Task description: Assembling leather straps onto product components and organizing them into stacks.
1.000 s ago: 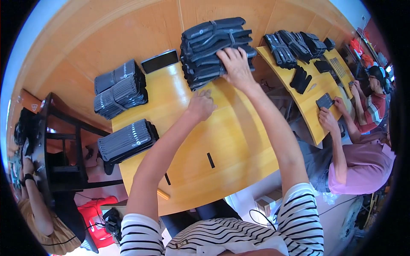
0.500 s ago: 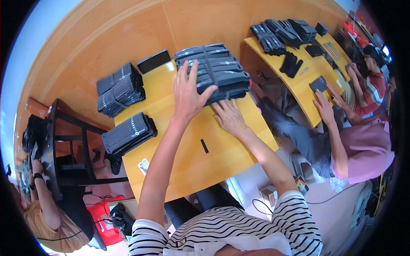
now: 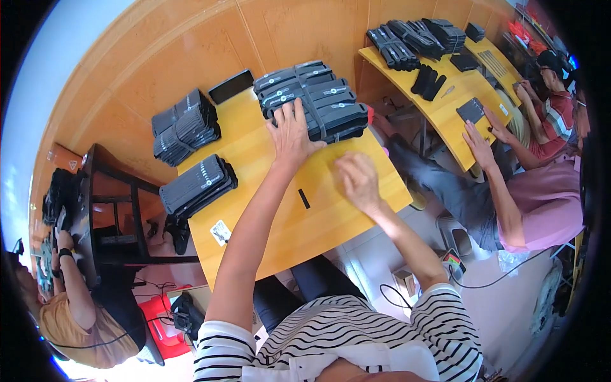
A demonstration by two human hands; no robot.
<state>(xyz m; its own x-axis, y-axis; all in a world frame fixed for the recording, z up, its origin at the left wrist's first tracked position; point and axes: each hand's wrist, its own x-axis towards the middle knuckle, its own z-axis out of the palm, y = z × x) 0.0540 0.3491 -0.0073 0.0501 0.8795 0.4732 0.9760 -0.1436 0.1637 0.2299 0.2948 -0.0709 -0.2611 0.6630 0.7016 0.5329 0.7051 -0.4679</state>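
Note:
A large bundle of flat black pieces, bound with a dark band, lies at the far side of the yellow table. My left hand grips its near left corner, fingers over the top and thumb along the lower front edge. Nearer to me and to the right, my right hand hovers apart from the bundle. It is smeared by motion, and its fingers look partly curled. Between my forearms a short black strip lies on the tabletop.
Two more stacks stand at the left: a banded black stack and a nearer black stack. A dark flat box leans at the back. A person in pink works at a second yellow table; another person sits left.
My right hand has come off the bundle's near edge, moving right and toward me. My left hand has gone from lying spread on the bundle to gripping its near edge.

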